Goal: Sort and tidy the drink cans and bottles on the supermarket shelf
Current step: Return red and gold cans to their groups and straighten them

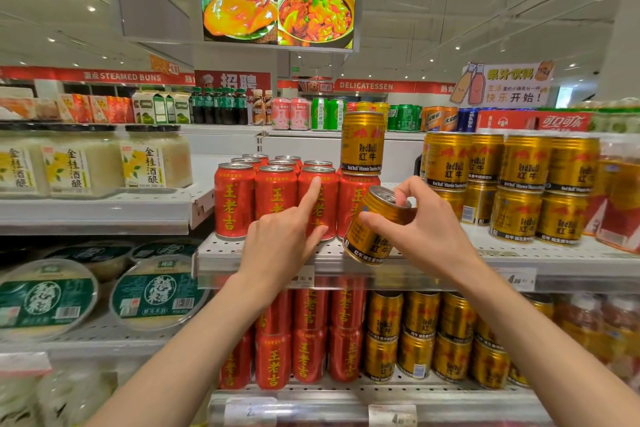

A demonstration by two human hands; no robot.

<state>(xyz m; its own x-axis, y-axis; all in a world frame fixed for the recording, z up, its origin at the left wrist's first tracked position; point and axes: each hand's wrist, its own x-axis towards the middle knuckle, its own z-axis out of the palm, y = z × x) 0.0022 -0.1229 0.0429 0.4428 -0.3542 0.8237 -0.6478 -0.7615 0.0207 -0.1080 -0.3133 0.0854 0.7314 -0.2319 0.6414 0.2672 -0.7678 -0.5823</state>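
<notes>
Along the front edge of the middle shelf (519, 255), red cans (275, 203) are standing in rows; right hand (427, 229) is gripping a tilted gold can (375, 230) by its top rim; left hand (289, 230) is holding nothing, index finger extended, touching a red can; another gold can (362, 143) is sitting atop the red row

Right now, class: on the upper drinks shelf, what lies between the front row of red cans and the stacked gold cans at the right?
In the head view, a tilted gold can gripped by the right hand lies between the red cans and the stacked gold cans.
</notes>
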